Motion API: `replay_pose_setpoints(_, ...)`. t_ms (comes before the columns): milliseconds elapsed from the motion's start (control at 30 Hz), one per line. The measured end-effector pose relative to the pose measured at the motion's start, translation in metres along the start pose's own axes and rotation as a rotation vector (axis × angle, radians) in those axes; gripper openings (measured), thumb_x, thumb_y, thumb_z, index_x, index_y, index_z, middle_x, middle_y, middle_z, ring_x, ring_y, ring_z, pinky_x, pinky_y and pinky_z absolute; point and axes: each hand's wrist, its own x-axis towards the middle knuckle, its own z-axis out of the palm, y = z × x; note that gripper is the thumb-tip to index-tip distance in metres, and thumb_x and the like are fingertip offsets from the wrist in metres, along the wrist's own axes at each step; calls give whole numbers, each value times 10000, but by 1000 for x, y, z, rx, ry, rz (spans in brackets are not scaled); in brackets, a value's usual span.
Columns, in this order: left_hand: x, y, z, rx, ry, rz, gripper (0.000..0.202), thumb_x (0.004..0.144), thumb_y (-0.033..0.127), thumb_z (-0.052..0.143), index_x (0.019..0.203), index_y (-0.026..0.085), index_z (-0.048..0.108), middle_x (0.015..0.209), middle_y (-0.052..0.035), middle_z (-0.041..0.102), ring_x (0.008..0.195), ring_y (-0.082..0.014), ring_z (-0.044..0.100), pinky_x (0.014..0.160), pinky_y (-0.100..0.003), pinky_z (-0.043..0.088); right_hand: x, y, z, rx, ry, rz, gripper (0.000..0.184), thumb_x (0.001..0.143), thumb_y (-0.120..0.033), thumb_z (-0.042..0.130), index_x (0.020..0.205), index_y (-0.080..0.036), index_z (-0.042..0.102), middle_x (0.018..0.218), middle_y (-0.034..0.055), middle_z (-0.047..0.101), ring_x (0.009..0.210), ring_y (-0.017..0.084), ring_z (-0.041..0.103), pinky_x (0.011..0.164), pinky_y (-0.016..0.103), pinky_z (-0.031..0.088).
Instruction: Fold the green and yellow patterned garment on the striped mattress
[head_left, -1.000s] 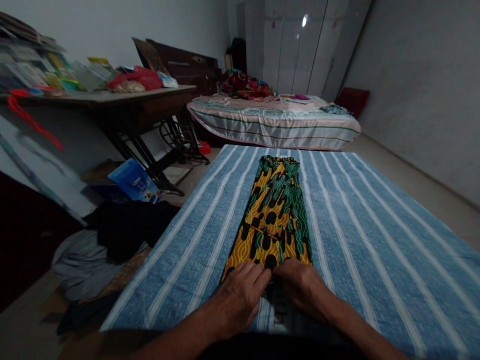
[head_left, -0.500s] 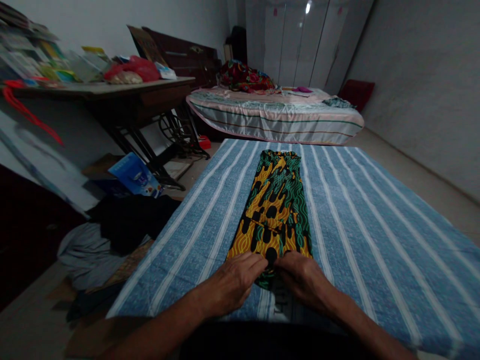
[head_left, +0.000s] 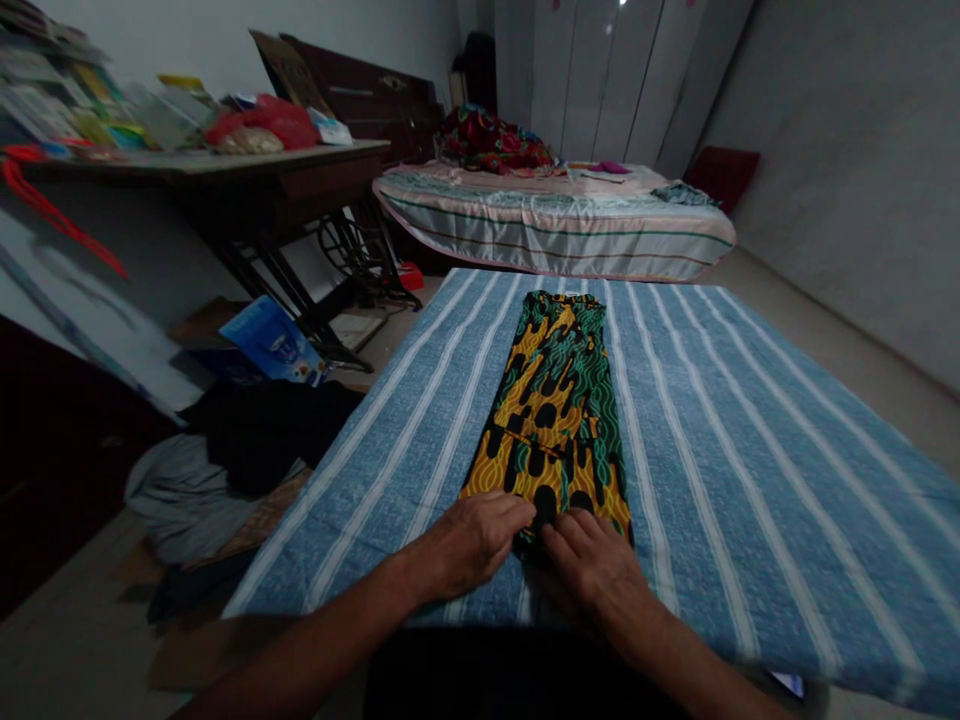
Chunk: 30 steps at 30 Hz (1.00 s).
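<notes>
A long, narrow folded garment (head_left: 551, 400), patterned in yellow, green and black, lies lengthwise on a blue-and-white striped cloth (head_left: 712, 480). At its far end is what looks like a gathered neckline. My left hand (head_left: 480, 540) closes on the garment's near edge, thumb hidden beneath the fingers. Close beside it, my right hand (head_left: 592, 560) grips the same edge with bent fingers over the top. The fingertips of both hands almost meet, and the fabric under them is partly hidden.
Beyond the striped surface stands a bed (head_left: 555, 225) with a red floral blanket (head_left: 495, 140). On the left, a sewing-machine table (head_left: 300, 160) carries a red bag (head_left: 274, 122) and clutter. Dark clothes (head_left: 270, 430) and a blue package (head_left: 274, 340) lie below it.
My right hand has turned, its fingers now over the garment's edge. The dark piece with pale marks beneath the hands no longer shows. The view has shifted slightly.
</notes>
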Motion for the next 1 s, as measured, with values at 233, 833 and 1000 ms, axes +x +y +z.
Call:
replay_pose_setpoints(233, 3, -4, 3, 19, 33, 3, 278, 806, 35, 411, 1044, 153, 491, 905, -55, 613, 860, -184, 571, 780, -277, 462, 7, -11, 1, -110, -18, 48, 261, 807, -194, 611, 1058, -129, 583, 862, 86, 605, 806, 237, 507, 650, 357, 401)
replay_pose_setpoints(833, 0, 3, 9, 43, -30, -128, 290, 770, 107, 481, 1043, 202, 451, 1004, -48, 563, 940, -204, 512, 848, -337, 443, 30, 6, -7, 25, -169, 104, 118, 732, -94, 585, 754, -200, 538, 725, 8, 589, 680, 174, 516, 584, 301, 308)
replay_pose_setpoints(1000, 5, 3, 11, 120, -25, -193, 209, 767, 42, 430, 909, 190, 467, 912, -36, 570, 863, -188, 510, 770, -312, 446, 32, 5, -9, 36, -162, 143, 108, 750, -99, 566, 760, -203, 539, 724, -3, 606, 671, 158, 536, 595, 288, 309)
